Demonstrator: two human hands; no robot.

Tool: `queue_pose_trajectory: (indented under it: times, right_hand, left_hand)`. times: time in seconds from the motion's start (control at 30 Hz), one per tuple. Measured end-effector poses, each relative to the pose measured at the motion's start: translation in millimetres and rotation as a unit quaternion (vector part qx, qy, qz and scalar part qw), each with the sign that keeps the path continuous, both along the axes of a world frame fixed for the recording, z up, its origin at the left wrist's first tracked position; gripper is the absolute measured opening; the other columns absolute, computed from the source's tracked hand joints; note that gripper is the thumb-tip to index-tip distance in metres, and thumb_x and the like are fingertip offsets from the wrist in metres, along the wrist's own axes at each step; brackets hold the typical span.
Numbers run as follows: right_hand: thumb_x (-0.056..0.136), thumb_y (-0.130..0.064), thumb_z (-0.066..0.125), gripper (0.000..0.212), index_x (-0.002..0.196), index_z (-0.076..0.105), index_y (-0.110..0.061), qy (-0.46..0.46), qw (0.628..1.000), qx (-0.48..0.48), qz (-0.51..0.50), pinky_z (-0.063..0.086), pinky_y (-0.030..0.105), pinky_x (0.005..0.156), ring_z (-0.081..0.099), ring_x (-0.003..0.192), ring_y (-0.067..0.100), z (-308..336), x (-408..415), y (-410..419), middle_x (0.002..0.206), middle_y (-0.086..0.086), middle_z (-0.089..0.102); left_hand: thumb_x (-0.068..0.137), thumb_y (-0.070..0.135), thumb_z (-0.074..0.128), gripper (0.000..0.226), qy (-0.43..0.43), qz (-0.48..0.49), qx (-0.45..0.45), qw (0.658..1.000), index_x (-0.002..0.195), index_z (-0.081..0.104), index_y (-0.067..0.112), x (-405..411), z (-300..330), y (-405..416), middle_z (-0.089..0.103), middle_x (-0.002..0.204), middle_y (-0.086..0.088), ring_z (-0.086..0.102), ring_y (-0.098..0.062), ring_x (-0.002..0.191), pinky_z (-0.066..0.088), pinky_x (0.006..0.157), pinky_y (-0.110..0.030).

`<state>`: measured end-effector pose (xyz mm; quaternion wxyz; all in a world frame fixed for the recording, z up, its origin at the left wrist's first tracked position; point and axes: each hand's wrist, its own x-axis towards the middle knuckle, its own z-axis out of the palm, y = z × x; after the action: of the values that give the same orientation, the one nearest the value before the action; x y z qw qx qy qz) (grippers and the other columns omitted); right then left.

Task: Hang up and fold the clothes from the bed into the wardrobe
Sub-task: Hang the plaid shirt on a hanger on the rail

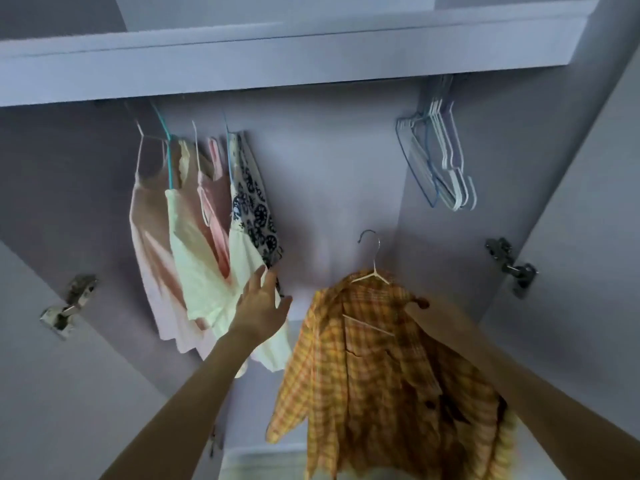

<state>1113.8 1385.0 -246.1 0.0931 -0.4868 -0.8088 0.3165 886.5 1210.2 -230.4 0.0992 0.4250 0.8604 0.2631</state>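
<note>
Inside the open lilac wardrobe: four light strappy tops hung at left under the shelf, empty wire hangers at right, and a yellow checked shirt on a white hanger below and between them.

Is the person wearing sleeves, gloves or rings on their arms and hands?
No. Both forearms are bare as far as the picture shows. The left hand has no glove, ring or watch showing. The right hand is mostly hidden behind cloth, so I cannot tell.
</note>
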Motion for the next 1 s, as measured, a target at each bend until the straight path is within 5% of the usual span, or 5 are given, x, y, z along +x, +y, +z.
queue_pose_trajectory:
  times: [0.17, 0.23, 0.3, 0.53, 1.0]
  right_hand:
    - [0.091, -0.018, 0.048, 0.038, 0.054, 0.039, -0.022, 0.105, 0.991, 0.069, -0.042, 0.034, 0.029, 0.059, 0.042, 0.053, 0.016, 19.7, -30.0, -3.0, 0.052, -0.004, 0.039]
    - [0.094, -0.017, 0.044, 0.021, 0.079, 0.059, -0.012, 0.131, 0.988, 0.083, -0.024, 0.04, 0.034, 0.073, 0.055, 0.077, 0.029, 29.9, -53.5, -1.9, 0.074, 0.007, 0.057]
    - [0.097, -0.02, 0.039, 0.018, 0.092, 0.053, -0.009, 0.137, 0.985, 0.097, 0.023, 0.038, 0.032, 0.072, 0.056, 0.089, 0.033, 40.1, -80.9, 0.9, 0.084, 0.01, 0.056]
    - [0.097, -0.026, 0.035, 0.028, 0.1, 0.058, -0.009, 0.074, 0.916, 0.38, 0.101, 0.043, 0.033, 0.065, 0.063, 0.084, 0.032, 79.9, -169.8, 27.2, 0.092, 0.011, 0.067]
    - [0.092, -0.002, 0.039, 0.021, 0.106, 0.056, -0.001, 0.097, 0.891, 0.439, 0.06, 0.035, 0.032, 0.062, 0.065, 0.089, 0.035, 109.7, -325.3, 31.2, 0.101, 0.015, 0.064]
  left_hand:
    - [0.089, 0.011, 0.053, 0.048, 0.081, 0.056, 0.05, 0.994, 0.135, 0.041, 0.006, -20.7, 31.6, 27.4, 0.029, 0.144, -0.018, 0.032, -0.036, 0.13, 0.03, 0.106, -0.045]
    - [0.088, 0.013, 0.054, 0.044, 0.125, 0.093, 0.064, 0.986, 0.131, 0.045, 0.007, -31.9, 44.9, 34.9, 0.034, 0.139, -0.018, 0.034, -0.038, 0.124, 0.03, 0.104, -0.045]
    - [0.087, 0.016, 0.052, 0.042, 0.172, 0.122, 0.064, 0.975, 0.128, 0.046, 0.008, -45.8, 56.2, 40.0, 0.037, 0.134, -0.018, 0.032, -0.037, 0.122, 0.03, 0.101, -0.046]
    - [0.093, 0.03, 0.043, 0.059, 0.225, 0.14, 0.011, 0.964, 0.147, 0.019, 0.023, -104.8, 66.1, 54.7, 0.016, 0.151, -0.008, 0.022, -0.031, 0.134, 0.026, 0.106, -0.049]
    - [0.096, 0.033, 0.032, 0.053, 0.369, 0.096, -0.038, 0.924, 0.147, 0.02, 0.026, -120.8, 15.2, 58.6, 0.014, 0.156, 0.003, 0.025, -0.023, 0.132, 0.025, 0.094, -0.043]
